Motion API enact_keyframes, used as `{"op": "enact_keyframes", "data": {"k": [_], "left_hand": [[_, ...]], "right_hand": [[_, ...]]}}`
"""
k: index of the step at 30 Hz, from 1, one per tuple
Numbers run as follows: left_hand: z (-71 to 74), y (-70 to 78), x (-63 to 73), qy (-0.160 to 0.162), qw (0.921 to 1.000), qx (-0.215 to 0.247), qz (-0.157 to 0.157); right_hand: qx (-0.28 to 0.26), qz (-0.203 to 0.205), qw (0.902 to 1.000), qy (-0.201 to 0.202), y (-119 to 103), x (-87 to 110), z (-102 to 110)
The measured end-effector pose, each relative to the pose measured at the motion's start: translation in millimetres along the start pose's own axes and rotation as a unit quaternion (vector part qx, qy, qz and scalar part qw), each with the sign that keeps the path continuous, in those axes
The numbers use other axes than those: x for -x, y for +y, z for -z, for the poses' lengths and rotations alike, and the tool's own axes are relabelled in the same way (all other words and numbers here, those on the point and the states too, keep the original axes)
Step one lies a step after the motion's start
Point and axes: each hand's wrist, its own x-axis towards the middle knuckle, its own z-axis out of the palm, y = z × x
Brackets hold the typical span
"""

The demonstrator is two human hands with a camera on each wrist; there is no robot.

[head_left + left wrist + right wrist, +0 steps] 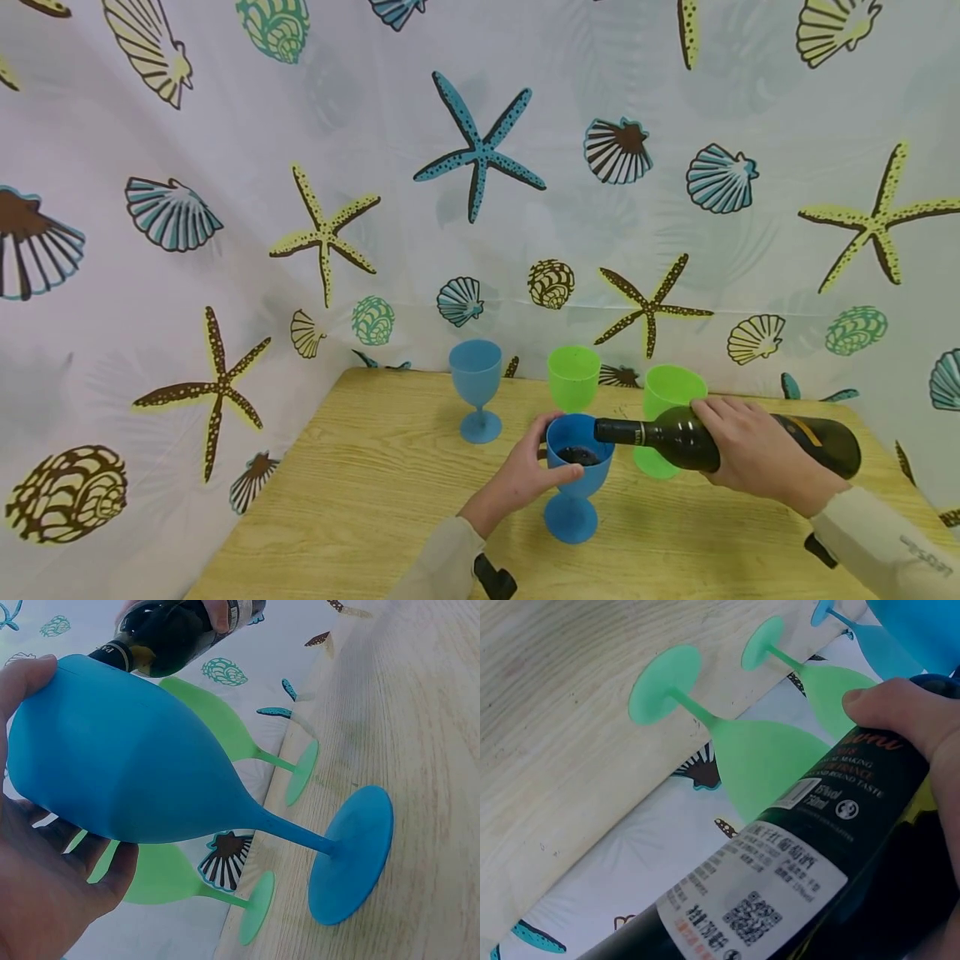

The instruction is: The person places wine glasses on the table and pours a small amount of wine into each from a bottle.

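Note:
A blue goblet (pixel 592 481) is held by its bowl in my left hand (pixel 517 479), with the thumb near the front of the rim and the fingers round the far side. Its foot (pixel 352 855) is right at the tabletop. Dark liquid (pixel 577 456) lies inside the bowl. My right hand (pixel 757 454) grips a dark glass wine bottle (pixel 678 439) round its body. The bottle lies nearly level, its mouth over the goblet's right rim. In the right wrist view the bottle's white back label (pixel 754 896) shows printed text and a square code.
Behind the held goblet stand two green goblets, one (pixel 573 377) in the middle and one (pixel 675 386) to the right, partly hidden by the bottle. Another blue goblet (pixel 476 375) stands back left. The wooden table (pixel 360 492) meets a curtain (pixel 525 233) printed with shells and starfish.

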Motion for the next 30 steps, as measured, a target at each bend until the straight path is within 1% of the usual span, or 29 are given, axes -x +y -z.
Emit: {"op": "enact_keyframes", "data": {"k": [9,18,30], "left_hand": [[0.2,-0.2,-0.4,-0.001,1.0000,-0.005,-0.003],[0.2,1.3,-0.7,0.001,1.0000,-0.004,-0.002],[0.3,0.7,-1.9,-0.001,1.0000,-0.007,-0.005]], "right_hand": [[-0.035,-0.040,0.9985,-0.012,-6.9,8.1,-9.5],[-0.061,-0.043,0.9970,0.016,-9.2,14.0,-19.5],[-0.085,-0.062,0.9945,0.003,-10.4,20.5,-24.7]]}}
